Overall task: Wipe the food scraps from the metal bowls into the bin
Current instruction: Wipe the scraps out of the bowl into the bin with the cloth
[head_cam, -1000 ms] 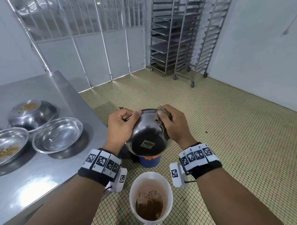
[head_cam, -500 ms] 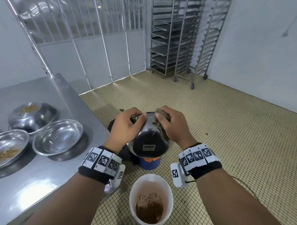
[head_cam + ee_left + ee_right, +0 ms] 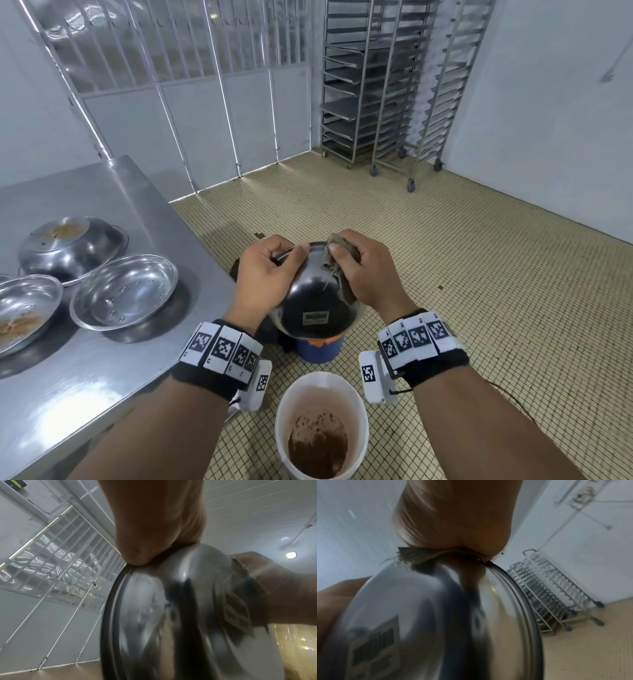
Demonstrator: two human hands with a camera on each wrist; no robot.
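Observation:
I hold a metal bowl [image 3: 313,301] tipped away from me, its labelled underside facing the head camera, above a blue bin [image 3: 320,349] with an orange rim. My left hand [image 3: 263,277] grips the bowl's left rim, thumb on the outside. My right hand [image 3: 359,270] pinches a brown cloth [image 3: 337,270] folded over the right rim. The bowl [image 3: 171,615] fills the left wrist view and the bowl [image 3: 436,615] fills the right wrist view, where the cloth [image 3: 423,557] lies under my palm. The bowl's inside is hidden.
A steel table [image 3: 102,359] on my left carries an empty bowl [image 3: 125,291], a bowl with brown scraps [image 3: 24,311] and an upturned bowl [image 3: 72,246]. A white bucket [image 3: 322,428] with brown sludge stands near my feet. Wheeled racks [image 3: 387,85] stand at the far wall.
The bowl has tipped a little more upright and risen slightly. My right hand with the cloth has slid up along the right rim to its top. The left hand keeps its grip.

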